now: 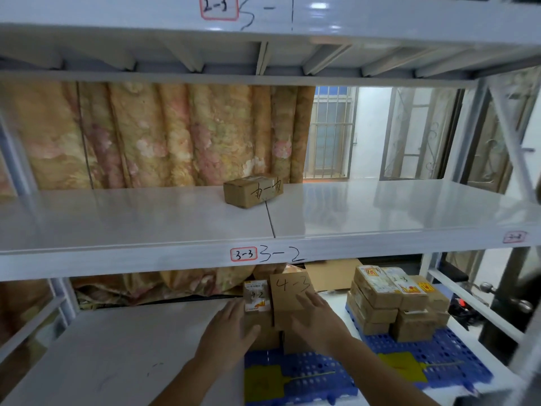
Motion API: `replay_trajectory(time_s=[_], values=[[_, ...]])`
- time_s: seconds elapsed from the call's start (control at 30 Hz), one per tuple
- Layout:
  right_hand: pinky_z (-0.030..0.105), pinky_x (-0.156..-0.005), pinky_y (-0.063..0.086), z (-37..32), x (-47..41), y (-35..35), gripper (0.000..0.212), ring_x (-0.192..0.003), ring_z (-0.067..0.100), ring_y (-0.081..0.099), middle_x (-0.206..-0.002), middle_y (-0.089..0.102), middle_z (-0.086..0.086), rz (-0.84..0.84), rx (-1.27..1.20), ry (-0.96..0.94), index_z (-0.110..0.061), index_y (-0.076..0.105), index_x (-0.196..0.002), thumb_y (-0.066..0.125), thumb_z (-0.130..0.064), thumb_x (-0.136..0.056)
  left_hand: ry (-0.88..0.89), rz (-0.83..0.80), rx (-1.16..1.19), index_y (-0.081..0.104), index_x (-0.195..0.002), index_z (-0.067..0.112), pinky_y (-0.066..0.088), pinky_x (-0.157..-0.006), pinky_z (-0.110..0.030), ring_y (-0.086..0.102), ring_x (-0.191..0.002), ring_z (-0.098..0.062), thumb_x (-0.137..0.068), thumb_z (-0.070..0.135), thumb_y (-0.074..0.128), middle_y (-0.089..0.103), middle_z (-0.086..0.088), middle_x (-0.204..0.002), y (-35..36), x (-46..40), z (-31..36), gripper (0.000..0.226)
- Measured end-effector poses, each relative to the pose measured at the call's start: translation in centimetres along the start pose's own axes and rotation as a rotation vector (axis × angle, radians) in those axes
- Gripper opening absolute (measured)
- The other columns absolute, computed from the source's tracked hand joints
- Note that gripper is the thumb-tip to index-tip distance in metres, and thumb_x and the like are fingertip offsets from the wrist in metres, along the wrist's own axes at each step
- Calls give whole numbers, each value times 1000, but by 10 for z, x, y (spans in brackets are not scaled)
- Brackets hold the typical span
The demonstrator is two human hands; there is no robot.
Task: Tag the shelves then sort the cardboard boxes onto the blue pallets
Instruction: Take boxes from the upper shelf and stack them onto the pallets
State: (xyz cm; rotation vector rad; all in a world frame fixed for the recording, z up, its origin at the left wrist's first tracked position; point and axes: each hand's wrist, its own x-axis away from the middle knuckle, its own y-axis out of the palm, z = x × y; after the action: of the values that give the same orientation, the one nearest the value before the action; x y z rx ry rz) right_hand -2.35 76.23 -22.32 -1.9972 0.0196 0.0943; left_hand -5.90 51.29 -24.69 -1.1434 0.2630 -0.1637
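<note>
Both forearms reach in from the bottom edge toward a small stack of boxes on the near blue pallet (316, 376). On that stack, the left hand (231, 332) lies flat with straight fingers against the left side of the plain cardboard box (263, 332) at the bottom, fingertips just below a white and orange printed carton (257, 295) marked "4-2" by hand. Opposite it, the right hand (317, 315), fingers also straight and spread, presses on the front of a brown box (291, 291) with "4-3" written on it; neither hand curls round anything. A yellow patch shows on the pallet's front.

Further right, a second blue pallet (439, 358) carries a pile of cartons (392, 303), the top one bearing "2-3"; its printed text is too blurred to read.

Above them, the front edge of the middle shelf (117, 263) has a red-framed sticker (243, 254) reading "3-3" beside a handwritten "3-2". A lone cardboard box (252, 190) sits mid-shelf with marker writing, seemingly upside down. Higher still, the top shelf edge (409, 16) shows a red-framed "2-3" label (219, 7). A floral curtain (152, 133) hangs behind the rack.
</note>
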Motion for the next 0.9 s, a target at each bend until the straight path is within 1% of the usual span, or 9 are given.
replay_trajectory(time_s=[0.1,0.27,0.37,0.47,0.57,0.7,0.8,0.83,0.9], values=[[37,-125,19,-23,15,-7,71,-157,23,14,-169,20,2,-3,32,-30,-23,26,-161,48,-54,-100,10,-4,-24,13,-163,24,16,-124,-28,16,-155,-14,-100,64,38,10,6,-171,-20,17,5,79],[35,-124,15,-58,40,-23,65,-155,25,19,-165,29,2,3,65,-110,-21,27,-160,46,-48,-103,2,33,-4,16,-163,25,16,-125,-30,15,-155,-13,-99,67,38,11,7,-171,-37,38,4,79],[37,-120,26,-69,40,-23,64,-146,25,33,-154,44,0,5,75,-136,-27,39,-153,42,-59,-97,0,68,25,17,-163,28,19,-124,-29,18,-154,-12,-99,65,40,12,10,-170,-49,49,5,78],[42,-115,36,-70,36,-17,71,-143,24,39,-151,47,-3,15,58,-157,-33,40,-150,35,-71,-89,8,118,70,18,-162,30,20,-123,-27,19,-154,-12,-100,62,42,14,10,-170,-61,60,11,74],[39,-109,38,-83,51,-31,66,-139,23,43,-153,47,-2,23,70,-206,-35,37,-153,37,-65,-94,14,187,121,28,-159,34,27,-121,-29,23,-153,-12,-101,60,44,23,11,-167,-70,76,20,66],[21,-79,37,-99,73,-53,43,-113,16,60,-127,67,-4,106,16,-329,-35,53,-142,44,-47,-102,51,340,169,52,-143,37,43,-95,-22,55,-125,-7,-101,51,51,55,16,-143,-83,98,36,45],[12,-69,34,-116,86,-66,30,-101,9,58,-115,67,-8,174,-24,-448,-32,61,-128,48,-40,-103,55,466,169,63,-130,35,51,-88,-26,63,-105,-6,-100,48,53,67,14,-121,-99,111,45,34],[13,-69,35,-121,87,-69,27,-98,8,58,-112,67,-9,193,-39,-481,-32,62,-124,48,-41,-102,63,504,173,66,-124,32,53,-84,-26,64,-97,-6,-99,48,53,70,12,-113,-106,114,48,32],[23,-75,45,-134,89,-78,28,-100,11,61,-112,67,-9,200,-75,-514,-33,62,-121,46,-45,-101,76,566,147,70,-118,28,46,-73,-14,64,-87,-4,-99,46,55,74,10,-102,-120,117,53,30]])
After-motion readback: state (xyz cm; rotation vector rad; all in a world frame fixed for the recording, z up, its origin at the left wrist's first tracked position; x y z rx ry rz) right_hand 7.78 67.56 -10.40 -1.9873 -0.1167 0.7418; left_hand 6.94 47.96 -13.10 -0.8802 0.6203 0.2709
